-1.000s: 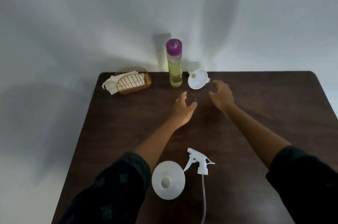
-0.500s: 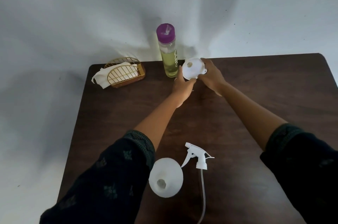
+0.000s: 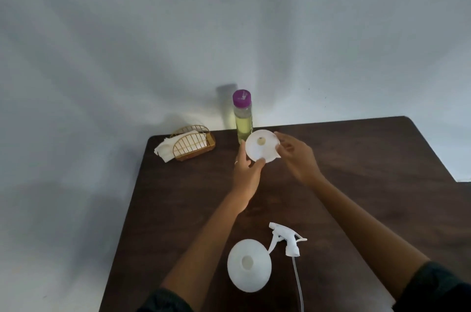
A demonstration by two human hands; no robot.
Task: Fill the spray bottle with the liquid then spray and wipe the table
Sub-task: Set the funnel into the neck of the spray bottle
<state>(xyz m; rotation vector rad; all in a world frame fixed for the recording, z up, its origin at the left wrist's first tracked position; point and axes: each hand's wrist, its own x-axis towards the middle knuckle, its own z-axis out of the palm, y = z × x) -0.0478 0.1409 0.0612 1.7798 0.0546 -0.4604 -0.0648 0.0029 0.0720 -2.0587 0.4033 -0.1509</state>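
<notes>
A white funnel (image 3: 262,146) is held up above the dark wooden table (image 3: 356,158), its mouth turned toward me. My left hand (image 3: 246,176) pinches its lower rim and my right hand (image 3: 297,158) holds its right edge. Behind it stands a clear bottle of yellow liquid (image 3: 243,117) with a purple cap. Near the front edge, the white spray bottle (image 3: 248,268) stands open-topped, seen from above. Its trigger sprayer head (image 3: 288,239) with a long dip tube lies just right of it.
A gold wire napkin holder (image 3: 192,144) with white napkins sits at the table's back left corner. A pale wall rises behind the table. The table's left edge runs close to my left forearm.
Both hands reached the funnel by the liquid bottle, took hold of it and lifted it off the table toward me. The camera view tilted up.
</notes>
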